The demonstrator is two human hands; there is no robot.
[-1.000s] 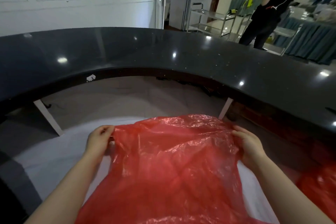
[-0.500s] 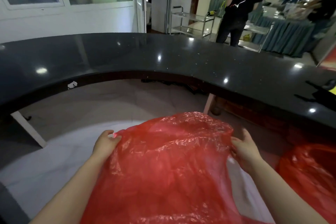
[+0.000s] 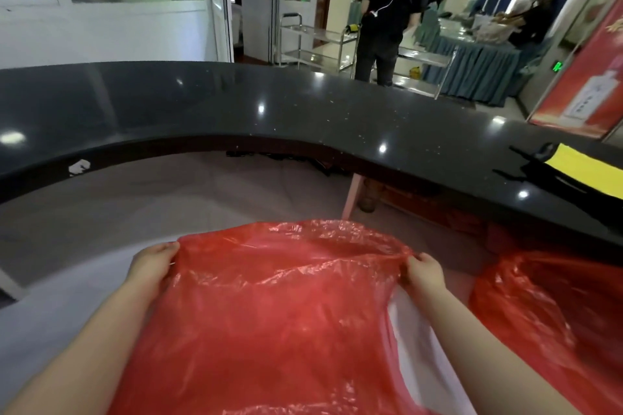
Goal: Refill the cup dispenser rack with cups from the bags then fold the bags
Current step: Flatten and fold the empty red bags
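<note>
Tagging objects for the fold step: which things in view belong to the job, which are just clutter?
Job:
- crinkled red plastic bag, spread flat
- left hand pinching its far left corner
- right hand pinching its far right corner
- second red plastic bag, at right

Clutter:
- curved black glossy counter
- yellow sheet on it
- metal trolley behind
- white cloth beneath

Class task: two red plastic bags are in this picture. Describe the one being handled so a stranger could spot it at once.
Start at the long curved black counter; below its near edge lies a white cloth. Spread over that cloth, in the middle foreground, is the red bag. Unlike the second red bag slumped untouched at the right edge, the left hand and right hand pinch its top corners.
</note>
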